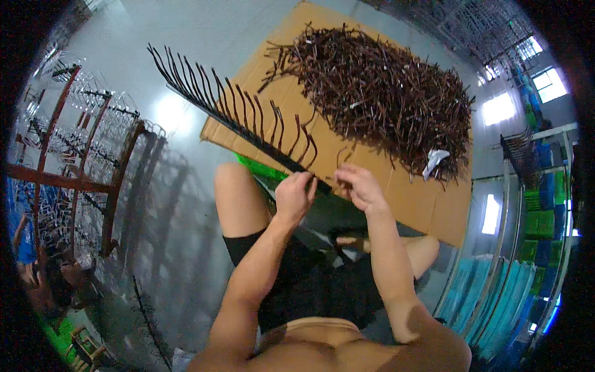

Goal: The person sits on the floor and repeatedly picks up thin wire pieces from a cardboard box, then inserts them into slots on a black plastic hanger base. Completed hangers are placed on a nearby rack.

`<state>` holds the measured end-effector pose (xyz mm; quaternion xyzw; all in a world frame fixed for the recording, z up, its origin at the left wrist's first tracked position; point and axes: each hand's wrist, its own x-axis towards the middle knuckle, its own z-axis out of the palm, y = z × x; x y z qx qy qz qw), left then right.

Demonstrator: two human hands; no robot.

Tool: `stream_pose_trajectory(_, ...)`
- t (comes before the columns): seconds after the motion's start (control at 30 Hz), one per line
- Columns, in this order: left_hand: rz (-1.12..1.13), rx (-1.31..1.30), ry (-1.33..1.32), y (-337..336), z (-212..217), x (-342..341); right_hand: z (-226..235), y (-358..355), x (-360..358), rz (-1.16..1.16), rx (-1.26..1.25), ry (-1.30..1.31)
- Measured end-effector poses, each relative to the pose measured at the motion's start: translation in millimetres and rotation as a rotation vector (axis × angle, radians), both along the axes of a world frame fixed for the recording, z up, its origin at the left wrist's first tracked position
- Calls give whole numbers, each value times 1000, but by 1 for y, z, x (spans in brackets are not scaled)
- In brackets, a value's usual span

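My left hand (294, 195) is closed around the near end of a long dark bar (248, 135). The bar slants away to the far left, and a row of thin curved brown prongs (234, 102) stands up along it. Just right of the bar's near end, my right hand (361, 186) has its thumb and fingers pinched together. A thin curved brown piece (341, 155) rises from those fingertips. Beyond both hands lies a big heap of similar short brown pieces (378, 93).
Flattened cardboard (434, 208) lies under the heap, with a crumpled white scrap (436, 161) on top. A rusty rack (59, 181) holding wire hooks stands at left. Metal shelving with green crates (538, 229) and teal sheets (489, 297) is on the right.
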<state>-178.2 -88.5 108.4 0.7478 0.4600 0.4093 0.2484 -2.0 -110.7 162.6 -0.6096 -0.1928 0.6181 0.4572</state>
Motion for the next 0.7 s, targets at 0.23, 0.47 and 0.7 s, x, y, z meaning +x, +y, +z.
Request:
stream_pose_trajectory(0.23,-21,33,-18,1,4,4,-6,-2,-27,-84,359,-327)
stream_pose_trajectory(0.47,-49,-19,27,1,-1,2,-22,1,-35,-68,418,-418)
stream_pose_trajectory(0.7,-20,-21,8,0,3,4,-8,2,-42,54,360,-795)
